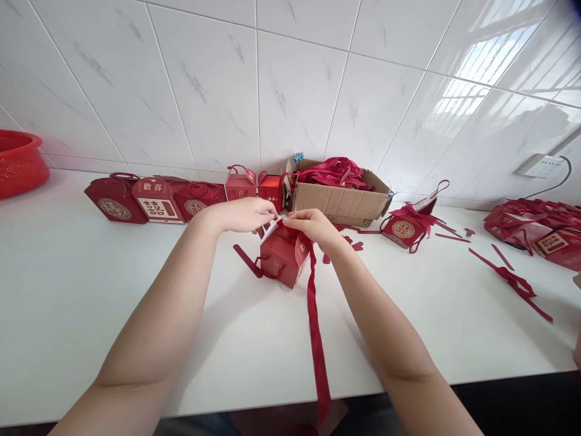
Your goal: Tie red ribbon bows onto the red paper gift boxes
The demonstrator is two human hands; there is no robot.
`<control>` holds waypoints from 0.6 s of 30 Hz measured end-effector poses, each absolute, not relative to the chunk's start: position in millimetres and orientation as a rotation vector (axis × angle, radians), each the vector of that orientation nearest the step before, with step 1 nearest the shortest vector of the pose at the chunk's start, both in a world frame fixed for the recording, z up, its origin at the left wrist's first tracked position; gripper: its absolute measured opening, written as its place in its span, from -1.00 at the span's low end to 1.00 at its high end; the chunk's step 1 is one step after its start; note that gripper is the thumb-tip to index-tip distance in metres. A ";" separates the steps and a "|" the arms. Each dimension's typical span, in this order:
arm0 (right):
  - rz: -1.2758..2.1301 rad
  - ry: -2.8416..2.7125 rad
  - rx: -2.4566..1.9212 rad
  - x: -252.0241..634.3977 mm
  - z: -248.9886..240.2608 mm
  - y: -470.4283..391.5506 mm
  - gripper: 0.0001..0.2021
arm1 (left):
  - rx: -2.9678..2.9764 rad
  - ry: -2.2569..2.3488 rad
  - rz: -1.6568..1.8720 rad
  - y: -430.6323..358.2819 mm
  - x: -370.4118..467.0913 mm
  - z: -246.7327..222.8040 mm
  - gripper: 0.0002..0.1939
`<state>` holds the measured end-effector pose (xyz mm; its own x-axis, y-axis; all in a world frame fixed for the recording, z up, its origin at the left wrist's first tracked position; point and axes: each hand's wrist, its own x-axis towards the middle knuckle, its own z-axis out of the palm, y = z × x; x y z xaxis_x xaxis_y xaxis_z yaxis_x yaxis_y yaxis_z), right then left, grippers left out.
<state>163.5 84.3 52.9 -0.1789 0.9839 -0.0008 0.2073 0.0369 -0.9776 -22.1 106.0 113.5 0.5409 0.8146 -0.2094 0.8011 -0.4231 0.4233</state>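
A small red gift box (278, 261) with a cord handle on its side stands on the white table, its top partly hidden by my hands. My left hand (245, 215) is closed at the top, its fingertips pinching a flap (271, 230) with a white inner face. My right hand (312, 225) is closed over the other side of the top, pinching red ribbon; its fingertips nearly meet the left ones. A long dark red ribbon (315, 327) runs from below the right hand down past the table's front edge. A red paper strip (247, 260) lies left of the box.
Several red gift boxes (157, 200) line the wall. A cardboard box (340, 203) holds a heap of ribbons (333, 172). One ribbon-tied box (403, 227) stands to the right, with loose strips nearby and more tied boxes (517, 224) beyond. At the far left is a red basket (22, 166).
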 end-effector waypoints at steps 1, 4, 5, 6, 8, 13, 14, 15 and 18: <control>1.218 -1.512 -1.263 164.0 53.1 84.6 -0.80 | 2.307 1.306 0.038 106.3 -21.8 113.5 -0.65; 1.208 -1.546 -1.286 165.7 53.1 85.9 -0.82 | 2.358 1.334 0.030 107.6 -20.3 112.9 -0.68; 1.209 -1.556 -1.293 166.2 53.1 86.3 -0.82 | 2.378 1.348 0.029 108.2 -19.7 112.5 -0.68; 1.213 -1.563 -1.296 166.7 53.1 86.6 -0.82 | 2.395 1.356 0.027 109.1 -19.2 111.9 -0.69; 1.222 -1.569 -1.301 167.7 53.1 87.1 -0.82 | 2.412 1.332 0.032 111.3 -18.9 110.0 -0.71; 1.209 -1.611 -1.319 170.5 52.4 87.8 -0.81 | 2.422 1.251 0.116 117.2 -20.3 104.2 -0.79; 1.208 -1.623 -1.318 171.1 52.3 87.7 -0.81 | 2.427 1.255 0.134 117.4 -20.4 103.8 -0.80; 1.204 -1.632 -1.319 171.6 52.3 87.3 -0.80 | 2.428 1.264 0.153 117.1 -20.3 104.0 -0.82; 1.175 -1.653 -1.351 173.3 54.5 85.0 -0.73 | 2.386 1.315 0.257 113.4 -18.9 107.2 -0.87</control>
<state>173.3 85.0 54.5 -0.2207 0.9748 -0.0312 0.3502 0.0493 -0.9354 -18.9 113.4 107.2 0.5399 0.8411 -0.0321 0.7671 -0.4759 0.4303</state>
